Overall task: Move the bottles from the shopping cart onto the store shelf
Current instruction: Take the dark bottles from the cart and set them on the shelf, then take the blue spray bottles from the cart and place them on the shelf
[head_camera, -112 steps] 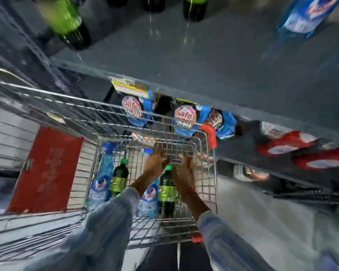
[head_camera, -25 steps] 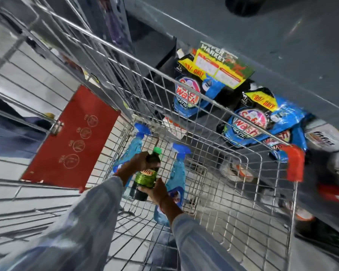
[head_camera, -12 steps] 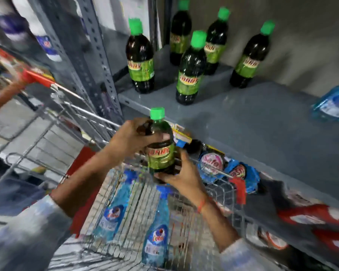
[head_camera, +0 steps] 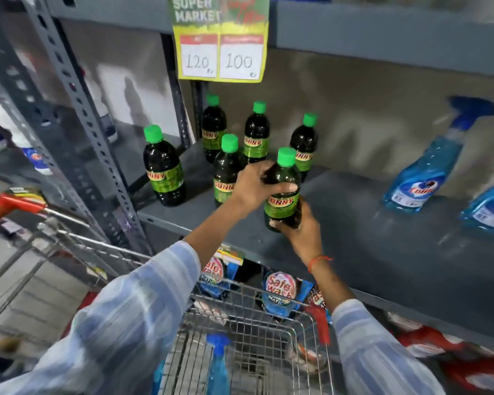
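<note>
We keep the green-capped bottle [head_camera: 282, 192] upright over the shelf [head_camera: 382, 240], left hand [head_camera: 253, 188] fingers clamped on its shoulder, right hand [head_camera: 303, 229] fingers cupping its base, to steady it.

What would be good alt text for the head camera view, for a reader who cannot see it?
Both hands, left and right, hold a green-capped bottle upright over a grey shelf, beside five matching bottles. Two blue spray bottles stand to the right; a wire cart is below.

Five green-capped bottles [head_camera: 228, 169] crowd shelf [head_camera: 382, 252] left, bare middle, spray bottles [head_camera: 422, 178] right
</note>
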Motion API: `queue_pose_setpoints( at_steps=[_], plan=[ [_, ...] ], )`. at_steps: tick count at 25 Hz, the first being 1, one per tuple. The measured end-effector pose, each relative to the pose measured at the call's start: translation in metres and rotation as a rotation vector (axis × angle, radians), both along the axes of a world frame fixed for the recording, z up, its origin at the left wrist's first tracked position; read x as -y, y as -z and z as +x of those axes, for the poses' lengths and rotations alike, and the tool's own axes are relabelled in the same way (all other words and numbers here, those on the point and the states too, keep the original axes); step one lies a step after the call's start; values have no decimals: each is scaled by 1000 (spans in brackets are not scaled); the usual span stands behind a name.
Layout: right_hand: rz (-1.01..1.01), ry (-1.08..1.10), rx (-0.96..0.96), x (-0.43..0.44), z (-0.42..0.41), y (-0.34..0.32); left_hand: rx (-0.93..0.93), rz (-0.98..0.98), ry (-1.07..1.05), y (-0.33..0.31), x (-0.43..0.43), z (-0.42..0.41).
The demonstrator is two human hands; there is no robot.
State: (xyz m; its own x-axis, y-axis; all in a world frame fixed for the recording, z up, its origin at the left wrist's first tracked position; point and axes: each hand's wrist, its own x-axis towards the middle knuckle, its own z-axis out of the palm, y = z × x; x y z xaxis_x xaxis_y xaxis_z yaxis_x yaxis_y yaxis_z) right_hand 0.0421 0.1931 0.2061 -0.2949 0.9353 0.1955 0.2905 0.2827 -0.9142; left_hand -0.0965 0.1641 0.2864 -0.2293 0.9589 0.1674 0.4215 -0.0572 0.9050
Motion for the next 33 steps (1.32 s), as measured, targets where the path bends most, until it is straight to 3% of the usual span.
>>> queue_pose_setpoints(
  at_steps=[10,13,15,16,18,21,23,25,29,33],
  plan=[
    [-30,76,3,-9,-3,7,-189,-45,-25,5,-11,7],
    [78,215,-250,45,4,16,-156,236,-214,30,44,14],
    [103,225,-259,105,7,50,-165,312,-340,76,98,22],
    [68,184,-186,132,6,77,-182,256,-358,112,122,21],
    [-99,87,4,174,4,148,-169,-79,-350,201,159,8],
    [-600,-122,423,202,7,264,-95,-805,-243,323,198,-14],
    [-889,-303,733,217,14,312,75,-1110,-141,385,226,-15],
    [-1057,-425,780,229,17,337,354,-1166,-106,414,245,-8],
    [-1055,-424,674,242,18,361,535,-1057,-47,405,255,1],
    [-947,-396,648,238,23,317,486,-966,-43,375,256,6]
  ],
)
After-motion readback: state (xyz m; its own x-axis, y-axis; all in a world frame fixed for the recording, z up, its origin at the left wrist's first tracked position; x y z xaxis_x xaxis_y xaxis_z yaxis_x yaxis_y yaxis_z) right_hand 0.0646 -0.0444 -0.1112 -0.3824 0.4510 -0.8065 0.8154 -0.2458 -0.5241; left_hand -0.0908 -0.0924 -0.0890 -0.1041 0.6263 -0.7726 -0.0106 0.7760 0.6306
